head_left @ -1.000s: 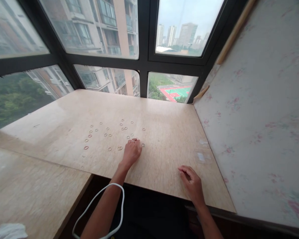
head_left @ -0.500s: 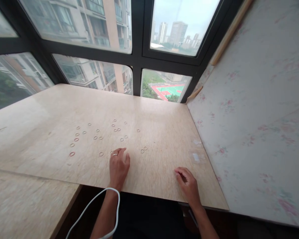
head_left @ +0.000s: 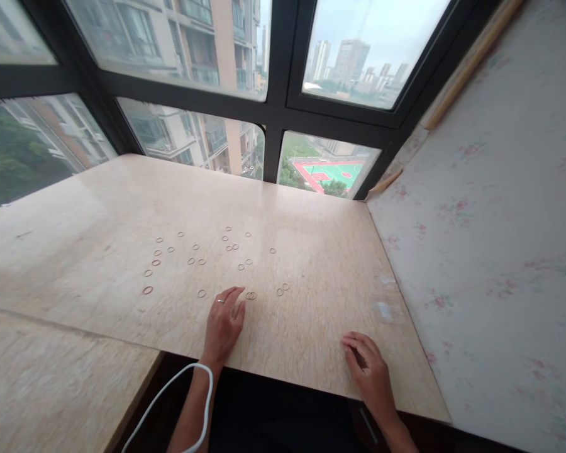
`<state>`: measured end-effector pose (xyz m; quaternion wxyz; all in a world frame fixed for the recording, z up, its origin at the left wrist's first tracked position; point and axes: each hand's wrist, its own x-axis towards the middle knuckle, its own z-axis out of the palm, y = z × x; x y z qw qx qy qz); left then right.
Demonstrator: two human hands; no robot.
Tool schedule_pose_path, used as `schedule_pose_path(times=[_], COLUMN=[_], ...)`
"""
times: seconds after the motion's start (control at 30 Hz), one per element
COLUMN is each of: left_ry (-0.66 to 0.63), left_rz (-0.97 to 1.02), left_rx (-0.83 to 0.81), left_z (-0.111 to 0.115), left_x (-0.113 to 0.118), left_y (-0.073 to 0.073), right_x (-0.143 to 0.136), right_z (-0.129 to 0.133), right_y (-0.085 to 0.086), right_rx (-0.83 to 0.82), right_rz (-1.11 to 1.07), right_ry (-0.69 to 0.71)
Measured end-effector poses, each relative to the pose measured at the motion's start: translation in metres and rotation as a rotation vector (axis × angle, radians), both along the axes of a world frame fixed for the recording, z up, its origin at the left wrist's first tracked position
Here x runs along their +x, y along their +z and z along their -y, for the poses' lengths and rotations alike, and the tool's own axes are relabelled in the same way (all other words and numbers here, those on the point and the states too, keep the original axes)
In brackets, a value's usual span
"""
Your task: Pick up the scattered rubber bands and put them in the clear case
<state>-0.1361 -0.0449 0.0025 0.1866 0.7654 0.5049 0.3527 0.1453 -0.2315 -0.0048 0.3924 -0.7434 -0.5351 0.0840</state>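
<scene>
Several small thin rings, such as a red one [head_left: 148, 290] and a pale one [head_left: 202, 293], lie scattered over the beige stone surface [head_left: 311, 251]. My left hand [head_left: 224, 321] rests near the front edge, fingers apart and holding nothing, with a ring worn on one finger. Just right of its fingertips lie overlapping rings [head_left: 250, 296]. Farther right, my right hand [head_left: 368, 368] is over the surface with its fingertips pressed together; whatever may be between them is too small to see.
Dark-framed windows [head_left: 276, 94] line the back. A floral-papered wall [head_left: 490, 251] rises at the right, with clear tape [head_left: 385, 309] on the surface beside it. A white cable [head_left: 165, 393] loops by my left forearm.
Overlapping rings now show to the right of my left hand's fingertips. The view has shifted, so the rings and surface sit slightly farther right in it.
</scene>
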Motion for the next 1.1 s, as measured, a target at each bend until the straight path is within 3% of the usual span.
schedule_pose_path(times=[0.2,0.57,1.1], left_ry=[0.099,0.014,-0.032], left_rz=[-0.195,-0.278,0.029], left_rx=[-0.018,-0.052,-0.092], left_z=[-0.004,-0.011,0.004], left_x=[0.004,0.021,0.056], left_y=[0.003,0.014,0.021], right_x=[0.0,-0.001,-0.001], right_z=[0.001,0.002,-0.004], right_y=[-0.002,-0.003,0.002], right_rx=[0.005,0.017,0.03], right_rz=[0.021,0.021,0.037], right_ry=[-0.008,0.003,0.019])
